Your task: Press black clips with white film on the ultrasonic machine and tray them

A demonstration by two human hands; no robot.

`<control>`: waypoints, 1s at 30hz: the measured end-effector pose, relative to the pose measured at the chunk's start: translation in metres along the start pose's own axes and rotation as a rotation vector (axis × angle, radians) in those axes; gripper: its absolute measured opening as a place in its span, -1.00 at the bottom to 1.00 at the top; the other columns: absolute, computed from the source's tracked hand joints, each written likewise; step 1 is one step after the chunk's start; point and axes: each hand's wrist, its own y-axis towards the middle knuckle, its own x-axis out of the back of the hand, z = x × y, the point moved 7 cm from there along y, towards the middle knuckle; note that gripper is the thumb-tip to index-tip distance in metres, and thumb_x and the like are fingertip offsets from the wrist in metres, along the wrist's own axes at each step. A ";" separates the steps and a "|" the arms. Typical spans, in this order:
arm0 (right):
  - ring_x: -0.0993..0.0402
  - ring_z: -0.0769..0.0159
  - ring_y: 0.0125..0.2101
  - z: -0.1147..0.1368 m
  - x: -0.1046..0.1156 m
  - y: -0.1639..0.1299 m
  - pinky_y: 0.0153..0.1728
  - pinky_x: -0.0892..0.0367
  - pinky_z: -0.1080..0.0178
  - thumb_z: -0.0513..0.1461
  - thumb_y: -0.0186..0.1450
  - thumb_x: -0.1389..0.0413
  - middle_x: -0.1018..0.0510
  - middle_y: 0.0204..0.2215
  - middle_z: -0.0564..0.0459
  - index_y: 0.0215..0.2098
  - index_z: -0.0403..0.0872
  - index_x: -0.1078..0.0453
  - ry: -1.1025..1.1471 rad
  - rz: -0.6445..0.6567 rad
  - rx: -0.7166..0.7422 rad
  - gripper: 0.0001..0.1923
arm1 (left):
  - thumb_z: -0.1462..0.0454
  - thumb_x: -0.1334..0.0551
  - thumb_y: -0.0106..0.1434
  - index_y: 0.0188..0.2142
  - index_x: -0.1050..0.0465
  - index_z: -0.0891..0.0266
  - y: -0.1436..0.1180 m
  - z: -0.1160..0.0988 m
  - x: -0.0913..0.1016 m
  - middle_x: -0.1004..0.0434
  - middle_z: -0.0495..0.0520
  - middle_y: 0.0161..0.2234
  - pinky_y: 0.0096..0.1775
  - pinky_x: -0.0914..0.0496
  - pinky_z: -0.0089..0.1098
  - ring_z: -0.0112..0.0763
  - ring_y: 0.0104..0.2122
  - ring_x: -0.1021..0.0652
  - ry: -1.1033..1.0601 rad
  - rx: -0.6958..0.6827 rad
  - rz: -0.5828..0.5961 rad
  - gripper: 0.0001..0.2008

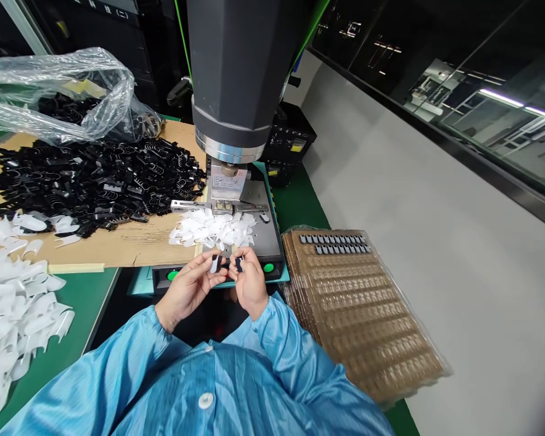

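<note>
Between the fingertips of my left hand is a small white and black plastic part. My right hand pinches a small black piece close beside it. Both hands are in front of the machine base, between its two green buttons. Just beyond my fingers lies a heap of white curved plastic pieces. Behind that heap a metal fixture sits under the dark machine head. The exact shape of the parts in my fingers is partly hidden.
A large pile of black plastic parts covers the cardboard at left, below a clear plastic bag. More white pieces lie at lower left. Stacked clear trays stand at right, two rows of parts in the top one.
</note>
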 end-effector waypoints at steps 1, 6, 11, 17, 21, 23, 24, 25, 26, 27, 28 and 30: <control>-0.19 0.44 -0.47 0.000 0.001 0.000 -0.48 -0.09 0.39 -0.16 0.31 -0.19 -0.33 -0.40 0.14 -0.26 -0.01 -0.36 -0.010 -0.012 0.001 -0.88 | 0.29 -0.43 0.34 0.09 -0.58 0.28 0.000 0.000 0.000 -0.68 0.20 -0.06 -0.14 -0.68 -0.35 -0.27 -0.22 -0.73 0.002 0.001 -0.003 -0.66; -0.20 0.44 -0.49 -0.005 0.005 0.001 -0.54 -0.04 0.40 0.02 0.43 -0.15 -0.36 -0.40 0.13 -0.26 0.00 -0.37 -0.022 -0.058 -0.035 -0.72 | 0.30 -0.42 0.36 0.09 -0.57 0.29 0.000 0.000 0.000 -0.69 0.21 -0.08 -0.12 -0.69 -0.35 -0.27 -0.22 -0.74 0.017 0.006 -0.006 -0.68; -0.21 0.43 -0.48 -0.009 0.007 0.001 -0.52 -0.07 0.39 -0.07 0.36 -0.12 -0.39 -0.39 0.11 -0.24 0.00 -0.40 0.005 -0.061 -0.063 -0.83 | 0.29 -0.41 0.37 0.08 -0.56 0.28 0.000 0.002 0.000 -0.70 0.20 -0.09 -0.11 -0.69 -0.36 -0.30 -0.23 -0.74 0.018 0.011 0.012 -0.70; -0.22 0.41 -0.48 -0.009 0.003 0.002 -0.50 -0.08 0.37 -0.15 0.29 -0.11 -0.39 -0.41 0.12 -0.23 -0.01 -0.42 -0.002 -0.041 -0.055 -0.86 | 0.28 -0.42 0.36 0.08 -0.56 0.28 0.001 0.002 0.000 -0.70 0.19 -0.08 -0.10 -0.69 -0.34 -0.30 -0.23 -0.74 0.013 0.012 0.023 -0.68; -0.21 0.40 -0.48 -0.011 0.001 0.002 -0.48 -0.09 0.36 -0.16 0.27 -0.10 -0.36 -0.44 0.15 -0.22 0.01 -0.39 -0.046 -0.006 -0.045 -0.87 | 0.27 -0.43 0.36 0.08 -0.56 0.27 0.001 0.000 0.000 -0.70 0.18 -0.10 -0.10 -0.69 -0.31 -0.29 -0.23 -0.74 0.027 0.012 0.020 -0.68; -0.21 0.40 -0.47 -0.010 0.003 0.002 -0.47 -0.12 0.36 -0.16 0.27 -0.14 -0.36 -0.41 0.17 -0.20 0.02 -0.37 -0.141 -0.019 -0.012 -0.86 | 0.26 -0.45 0.34 0.07 -0.55 0.25 0.000 -0.001 0.001 -0.69 0.16 -0.10 -0.10 -0.68 -0.33 -0.30 -0.23 -0.73 0.050 0.004 0.003 -0.67; -0.22 0.39 -0.45 -0.008 0.005 0.002 -0.44 -0.16 0.36 -0.17 0.27 -0.17 -0.38 -0.38 0.17 -0.20 0.03 -0.37 -0.223 -0.034 0.025 -0.86 | 0.24 -0.47 0.33 0.06 -0.55 0.24 0.000 -0.002 0.002 -0.69 0.15 -0.10 -0.10 -0.68 -0.35 -0.31 -0.22 -0.73 0.067 -0.005 -0.015 -0.66; -0.25 0.38 -0.42 -0.005 0.006 0.001 -0.40 -0.22 0.35 -0.18 0.26 -0.19 -0.39 -0.36 0.17 -0.20 0.03 -0.37 -0.321 -0.046 0.071 -0.85 | 0.23 -0.48 0.32 0.04 -0.56 0.23 -0.001 -0.002 0.004 -0.69 0.14 -0.09 -0.11 -0.67 -0.36 -0.31 -0.21 -0.73 0.086 -0.015 -0.040 -0.66; -0.29 0.37 -0.39 -0.001 0.007 0.000 -0.35 -0.27 0.33 -0.19 0.27 -0.21 -0.41 -0.33 0.16 -0.20 0.03 -0.37 -0.420 -0.053 0.117 -0.85 | 0.21 -0.50 0.31 0.02 -0.56 0.21 -0.001 -0.003 0.006 -0.69 0.11 -0.09 -0.10 -0.67 -0.37 -0.32 -0.20 -0.73 0.107 -0.026 -0.065 -0.66; -0.33 0.34 -0.36 0.003 0.007 -0.001 -0.30 -0.31 0.30 -0.20 0.28 -0.20 -0.43 -0.31 0.15 -0.20 0.03 -0.37 -0.511 -0.052 0.152 -0.86 | 0.19 -0.51 0.29 -0.01 -0.56 0.20 -0.002 -0.003 0.008 -0.68 0.08 -0.09 -0.09 -0.66 -0.37 -0.33 -0.19 -0.72 0.129 -0.039 -0.084 -0.67; -0.36 0.32 -0.33 0.005 0.006 -0.003 -0.26 -0.33 0.28 -0.21 0.30 -0.19 -0.45 -0.30 0.14 -0.19 0.03 -0.38 -0.591 -0.040 0.169 -0.88 | 0.17 -0.53 0.28 -0.05 -0.56 0.19 -0.002 -0.003 0.010 -0.68 0.05 -0.10 -0.07 -0.66 -0.36 -0.34 -0.17 -0.71 0.150 -0.053 -0.097 -0.68; -0.42 0.29 -0.30 0.009 0.004 -0.006 -0.19 -0.35 0.23 -0.23 0.34 -0.16 -0.50 -0.28 0.13 -0.16 0.04 -0.39 -0.721 0.010 0.166 -0.89 | 0.15 -0.55 0.25 -0.13 -0.55 0.18 -0.001 -0.002 0.013 -0.66 -0.01 -0.16 -0.04 -0.66 -0.32 -0.37 -0.17 -0.68 0.194 -0.092 -0.110 -0.70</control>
